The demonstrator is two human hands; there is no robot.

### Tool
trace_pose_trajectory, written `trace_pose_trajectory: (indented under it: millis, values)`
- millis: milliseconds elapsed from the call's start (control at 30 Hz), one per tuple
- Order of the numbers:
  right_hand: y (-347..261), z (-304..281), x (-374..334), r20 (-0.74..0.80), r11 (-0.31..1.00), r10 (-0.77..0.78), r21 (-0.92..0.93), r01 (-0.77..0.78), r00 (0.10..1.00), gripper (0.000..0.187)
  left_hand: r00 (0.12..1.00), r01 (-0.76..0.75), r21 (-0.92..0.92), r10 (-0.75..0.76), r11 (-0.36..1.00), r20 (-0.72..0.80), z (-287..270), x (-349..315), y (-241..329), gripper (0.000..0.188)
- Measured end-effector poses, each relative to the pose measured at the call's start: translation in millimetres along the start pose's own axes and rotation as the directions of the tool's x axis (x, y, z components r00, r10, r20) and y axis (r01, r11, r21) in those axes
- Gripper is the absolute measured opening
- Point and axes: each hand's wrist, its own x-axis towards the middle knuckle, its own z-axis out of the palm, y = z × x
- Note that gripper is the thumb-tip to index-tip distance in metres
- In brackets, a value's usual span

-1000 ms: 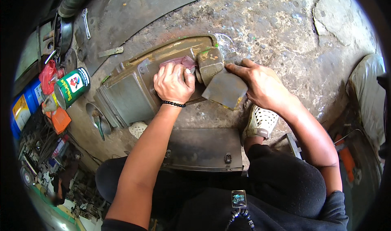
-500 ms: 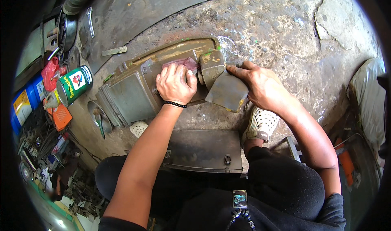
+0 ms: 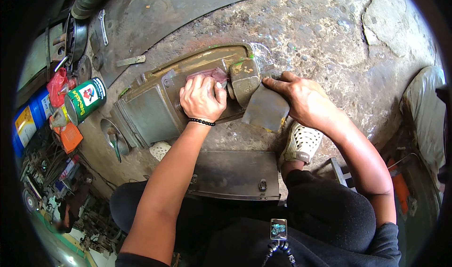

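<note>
A long metal machine casting (image 3: 207,55), with worn olive-brown paint and a flat grey panel, lies on the floor in front of me. On its middle, my left hand (image 3: 203,97) is closed, pressing down on a bunched maroon rag (image 3: 214,74) that pokes out beyond the knuckles. My right hand (image 3: 303,97) pinches the upper edge of a worn grey sheet of sandpaper (image 3: 266,107) between thumb and fingers. This sheet hangs beside the rounded knob-like end (image 3: 245,81) of the casting, its lower corner scuffed yellowish.
A metal bowl with a brush (image 3: 114,139) sits left of the casting. Beyond it are a green can (image 3: 85,99), a blue bucket (image 3: 30,121) and a red plastic bag (image 3: 57,85). A wrench (image 3: 103,27) and a flat bar (image 3: 131,60) lie farther off. A metal box (image 3: 235,172) stands between my feet.
The sandpaper in my right hand has shifted slightly right and turned a little, and that hand has moved slightly with it. My left hand stays on the rag.
</note>
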Motion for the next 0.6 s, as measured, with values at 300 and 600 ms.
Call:
trace_pose_trajectory:
  millis: [300,600]
  values:
    - [-2.6,-2.9,-2.1,-0.018,1.0,-0.012,0.028,0.013,1.0,0.052,1.0,-0.003,-0.014,0.003,1.0,0.004,0.3,-0.2,1.6,0.021]
    - [-5.7,1.1,-3.0,0.034,0.995,0.086,0.039,-0.088,0.996,0.051,1.0,0.004,0.001,-0.004,1.0,0.012,-0.9,0.1,0.4,0.019]
